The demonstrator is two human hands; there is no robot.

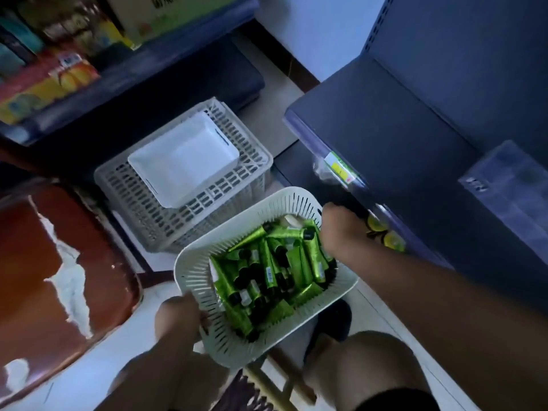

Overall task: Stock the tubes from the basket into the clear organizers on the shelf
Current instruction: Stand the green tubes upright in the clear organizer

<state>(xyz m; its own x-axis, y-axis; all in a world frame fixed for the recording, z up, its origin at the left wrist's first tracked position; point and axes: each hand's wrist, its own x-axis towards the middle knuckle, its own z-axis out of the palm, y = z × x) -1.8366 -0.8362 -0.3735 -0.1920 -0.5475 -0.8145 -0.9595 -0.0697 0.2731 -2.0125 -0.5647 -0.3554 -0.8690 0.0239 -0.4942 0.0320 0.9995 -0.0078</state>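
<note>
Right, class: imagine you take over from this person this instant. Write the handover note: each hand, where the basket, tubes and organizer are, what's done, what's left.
Left hand: grips the near rim of the basket.
Right hand: down at the basket's far right side, among the tubes. Its fingers are hidden, so I cannot confirm a grasp.
Tubes: a heap of green ones, all in the basket.
Clear organizer: on the shelf to the right, with no green tubes showing in it.
Done: nothing stocked that I can see.
Left: move the tubes into the organizer.
</note>
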